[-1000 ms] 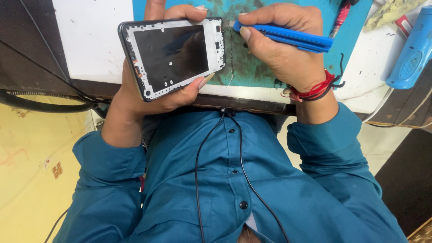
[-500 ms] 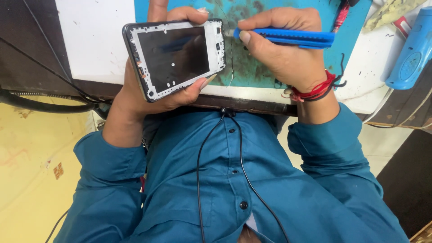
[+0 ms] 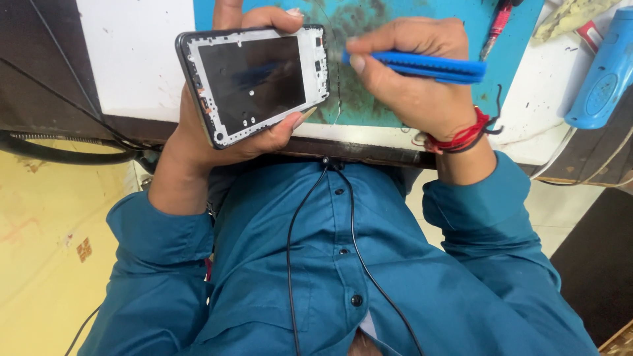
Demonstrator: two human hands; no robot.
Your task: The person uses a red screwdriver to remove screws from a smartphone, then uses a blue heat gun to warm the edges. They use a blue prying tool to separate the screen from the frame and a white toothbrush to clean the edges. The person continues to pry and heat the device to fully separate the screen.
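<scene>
**Phone frame held, pry tool at its edge**

Left hand (image 3: 217, 142) fingers wrap the opened phone frame (image 3: 254, 82) above the counter (image 3: 132, 59) edge. Right hand (image 3: 412, 82) fingers pinch a blue pry tool (image 3: 422, 66) – tip beside the frame – over the teal mat (image 3: 395, 20).

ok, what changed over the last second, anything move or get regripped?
Barely anything. The phone frame in the left hand drifted slightly right in view and sits a little flatter. The right hand keeps the same grip on the blue pry tool, its tip still at the frame's right edge. Nothing was let go; the teal mat is unchanged.
</scene>
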